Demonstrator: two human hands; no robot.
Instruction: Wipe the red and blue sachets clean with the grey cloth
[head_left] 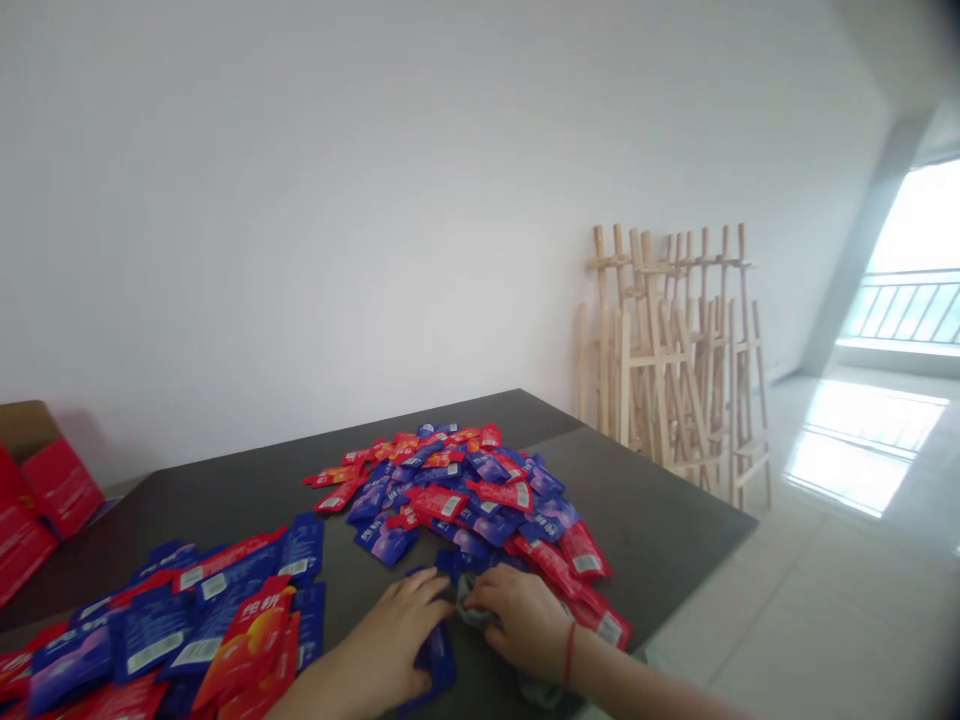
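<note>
My left hand (397,635) is curled over a blue pouch (441,665) at the table's near edge, fingers at its top and thumb by its lower side. Crumpled in my right hand (521,612) is a grey-green cloth (472,603), close beside that pouch; a fold of it hangs under the wrist. Just beyond my hands spreads a loose pile of red and blue pouches (450,500), some showing white barcode labels. To the left of my left arm lies another heap of red and blue pouches (202,610), some printed with orange fruit.
The dark table (637,520) ends in a corner at the right. A red cardboard box (60,485) stands open at the far left. Several wooden easels (667,370) lean by the white wall (337,200). A tiled floor (810,620) runs toward a bright window with a railing (907,310).
</note>
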